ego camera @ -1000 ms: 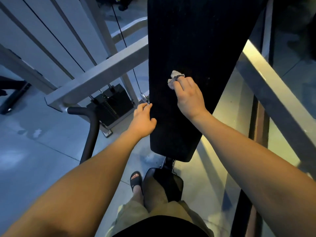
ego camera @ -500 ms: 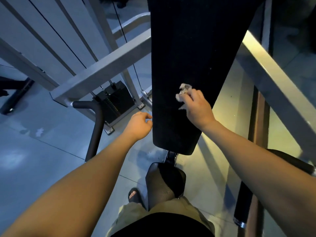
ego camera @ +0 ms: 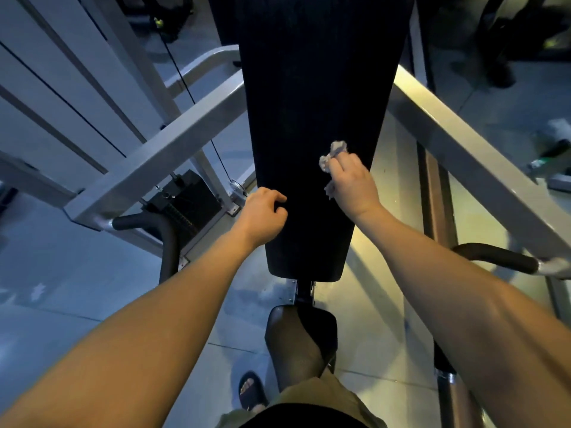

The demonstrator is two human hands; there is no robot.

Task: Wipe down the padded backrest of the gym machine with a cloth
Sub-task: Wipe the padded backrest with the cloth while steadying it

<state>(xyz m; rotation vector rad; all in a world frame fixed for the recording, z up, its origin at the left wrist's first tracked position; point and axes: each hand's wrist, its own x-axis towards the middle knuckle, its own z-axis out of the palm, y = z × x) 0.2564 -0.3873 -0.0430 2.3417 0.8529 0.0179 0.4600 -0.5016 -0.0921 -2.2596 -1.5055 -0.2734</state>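
Backrest: a long, dark ribbed backrest [ego camera: 309, 118], wider at the far end and narrowing toward the person, ending just above the seat [ego camera: 323, 327].
Cloth: a small, pale, crumpled cloth [ego camera: 331, 156] lies against the lower right part of the backrest, one end sticking out past the fingertips and another scrap showing below the thumb side.
Right hand: the right hand [ego camera: 352, 186] holds the cloth, its fingers [ego camera: 343, 163] close together and bent over it, pressing it to the backrest.
Left hand: the left hand [ego camera: 262, 216] is at the left edge of the backrest, lower than the right, with its fingers [ego camera: 275, 197] curled round that edge; in the dim light the grip looks loose, though I cannot be sure.
Legs: one knee [ego camera: 290, 344] rests on the seat; a sandalled foot [ego camera: 251, 390] stands on the floor [ego camera: 77, 288] beside it.
Surroundings: a grey frame bar [ego camera: 160, 156] to the left, a black weight stack [ego camera: 188, 202] beneath it, and dark handles on the left [ego camera: 167, 242] and right [ego camera: 494, 257].
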